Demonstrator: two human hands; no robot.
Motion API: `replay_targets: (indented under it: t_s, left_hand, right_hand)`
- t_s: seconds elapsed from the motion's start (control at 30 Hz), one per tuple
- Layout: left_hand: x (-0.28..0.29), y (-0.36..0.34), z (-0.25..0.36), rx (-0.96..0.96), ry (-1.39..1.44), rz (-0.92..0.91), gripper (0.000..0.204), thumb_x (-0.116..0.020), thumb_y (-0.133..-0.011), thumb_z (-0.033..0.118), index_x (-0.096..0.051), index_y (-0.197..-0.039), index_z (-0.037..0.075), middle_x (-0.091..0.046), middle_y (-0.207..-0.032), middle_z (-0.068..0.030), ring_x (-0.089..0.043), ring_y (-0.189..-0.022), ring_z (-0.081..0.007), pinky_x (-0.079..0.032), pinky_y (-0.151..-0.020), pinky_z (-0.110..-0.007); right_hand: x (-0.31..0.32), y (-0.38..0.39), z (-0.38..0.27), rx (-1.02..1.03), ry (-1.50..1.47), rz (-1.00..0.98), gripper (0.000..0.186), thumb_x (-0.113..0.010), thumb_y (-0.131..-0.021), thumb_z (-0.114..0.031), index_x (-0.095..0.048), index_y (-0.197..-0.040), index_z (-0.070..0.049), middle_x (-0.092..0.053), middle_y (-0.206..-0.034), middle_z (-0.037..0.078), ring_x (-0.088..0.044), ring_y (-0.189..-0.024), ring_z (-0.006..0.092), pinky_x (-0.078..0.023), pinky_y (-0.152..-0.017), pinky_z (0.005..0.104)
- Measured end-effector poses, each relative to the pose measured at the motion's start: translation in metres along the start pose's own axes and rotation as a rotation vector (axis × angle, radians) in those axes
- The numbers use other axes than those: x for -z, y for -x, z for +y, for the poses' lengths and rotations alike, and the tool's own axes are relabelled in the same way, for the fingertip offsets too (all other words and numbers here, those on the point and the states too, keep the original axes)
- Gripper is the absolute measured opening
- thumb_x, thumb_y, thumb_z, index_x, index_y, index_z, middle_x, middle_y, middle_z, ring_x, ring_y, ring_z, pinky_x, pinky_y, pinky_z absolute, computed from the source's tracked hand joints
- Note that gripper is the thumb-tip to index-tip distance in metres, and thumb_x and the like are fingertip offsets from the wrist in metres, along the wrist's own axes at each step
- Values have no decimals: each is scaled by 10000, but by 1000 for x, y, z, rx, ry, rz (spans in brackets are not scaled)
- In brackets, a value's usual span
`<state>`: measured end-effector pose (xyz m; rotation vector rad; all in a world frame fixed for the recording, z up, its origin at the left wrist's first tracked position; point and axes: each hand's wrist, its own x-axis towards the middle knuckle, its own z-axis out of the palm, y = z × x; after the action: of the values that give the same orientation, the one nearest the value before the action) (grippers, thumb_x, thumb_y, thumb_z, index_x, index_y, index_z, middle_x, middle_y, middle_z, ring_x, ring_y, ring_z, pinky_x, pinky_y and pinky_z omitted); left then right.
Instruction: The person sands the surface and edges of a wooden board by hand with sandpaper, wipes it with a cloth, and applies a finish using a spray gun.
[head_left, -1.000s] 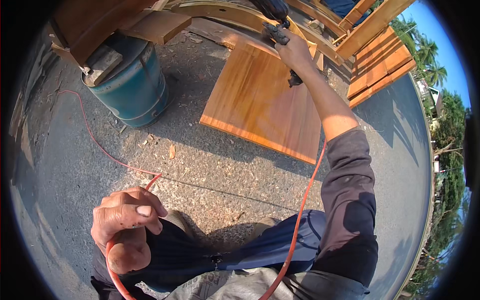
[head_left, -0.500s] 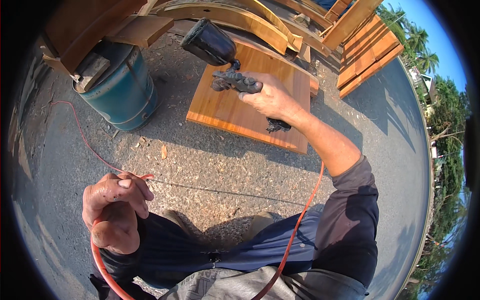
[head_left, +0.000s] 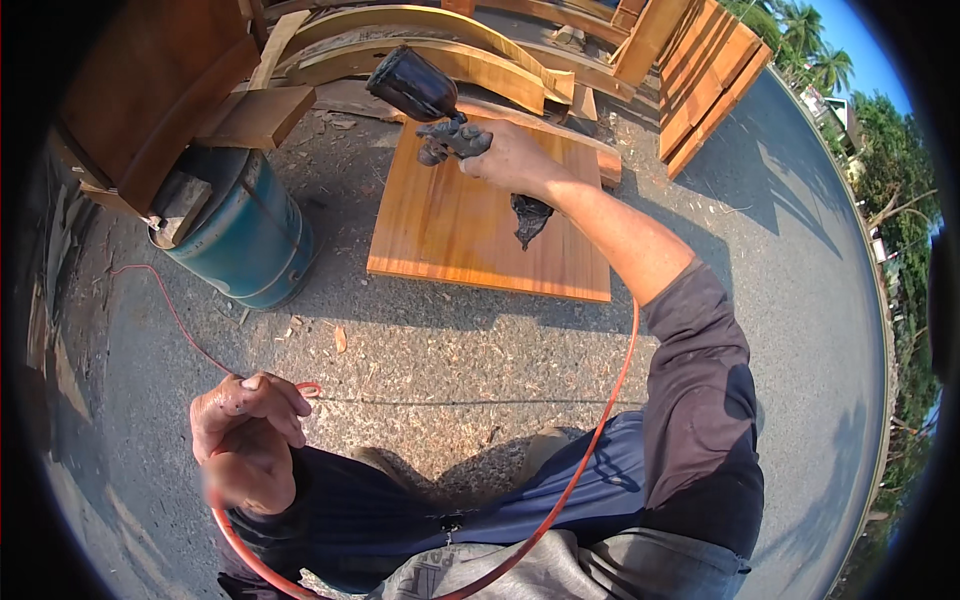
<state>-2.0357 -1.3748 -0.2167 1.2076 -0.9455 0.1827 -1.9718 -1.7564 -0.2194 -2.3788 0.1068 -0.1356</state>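
spray gun (head_left: 455,140) is up in the air over the far part of the wooden panel (head_left: 480,240), and your right hand (head_left: 512,160) has it. your right fingers are wrapped tight around its lumpy, dirty grip. on top sits a dark, shiny, round cup (head_left: 415,85), tipped toward the left. you cannot tell what is inside. a black, crumpled scrap (head_left: 530,218) hangs just below your right hand.

your left hand (head_left: 250,440) is down low by your left leg, with its fingers curled around the red hose (head_left: 585,455). the hose is thin, smooth and bendy, and it makes a big loop across your lap.

the panel is flat and almost square, orange-brown, with straight stripes in the wood and a soft shine. to its left stands a round blue-green metal drum (head_left: 255,240) with thick boards (head_left: 258,118) on top, so its inside is hidden. behind the panel lie long, curved wood pieces (head_left: 430,60). rough, grainy ground (head_left: 450,350) has little chips on it. grey cloth (head_left: 480,570) at your waist has dark letters, partly lost in the folds.
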Motion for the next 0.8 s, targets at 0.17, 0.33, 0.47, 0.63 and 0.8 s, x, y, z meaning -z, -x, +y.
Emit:
replay_targets:
  t_s: [0.17, 0.33, 0.47, 0.63, 0.8]
  left_hand:
    - [8, 2, 8, 10, -26, -12, 682, -322, -993, 609, -537, -1205, -2, -514, -595, -62, -507, -481, -123, -498, -547, -302]
    - [11, 1, 5, 11, -6, -23, 689, -356, -978, 627, -533, -1240, 16, -499, -604, -53, -474, -472, -117, -479, -520, -289]
    - [14, 0, 7, 6, -26, -25, 684, -361, -978, 627, -529, -1245, 20, -501, -614, -52, -472, -479, -116, -478, -529, -290]
    - [5, -1, -5, -11, -39, 19, 730, -345, -958, 667, -532, -1240, 20, -501, -595, -57, -486, -463, -116, -491, -522, -293]
    - [-5, -3, -8, 28, -21, 16, 753, -341, -953, 673, -525, -1250, 5, -505, -603, -61, -481, -469, -115, -497, -548, -293]
  right_hand:
    - [12, -53, 7, -30, 209, 254, 311, -610, -809, -127, -685, -1110, -154, -694, -977, 195, -655, -935, 371, -519, -820, 443]
    - [15, -72, 41, 34, 397, 411, 402, -609, -841, -134, -610, -1243, -151, -680, -1023, 208, -636, -985, 393, -506, -834, 462]
    - [14, -46, 24, 59, 326, 324, 472, -614, -835, -154, -589, -1306, -133, -677, -1006, 207, -641, -942, 377, -500, -817, 431]
    - [5, 29, 25, 49, 112, 175, 409, -649, -819, -212, -635, -1211, -95, -604, -756, 90, -566, -714, 233, -472, -731, 344]
    - [9, 90, -16, -116, 31, -109, 377, -676, -807, -166, -664, -1177, -93, -638, -789, 59, -574, -703, 166, -483, -703, 326]
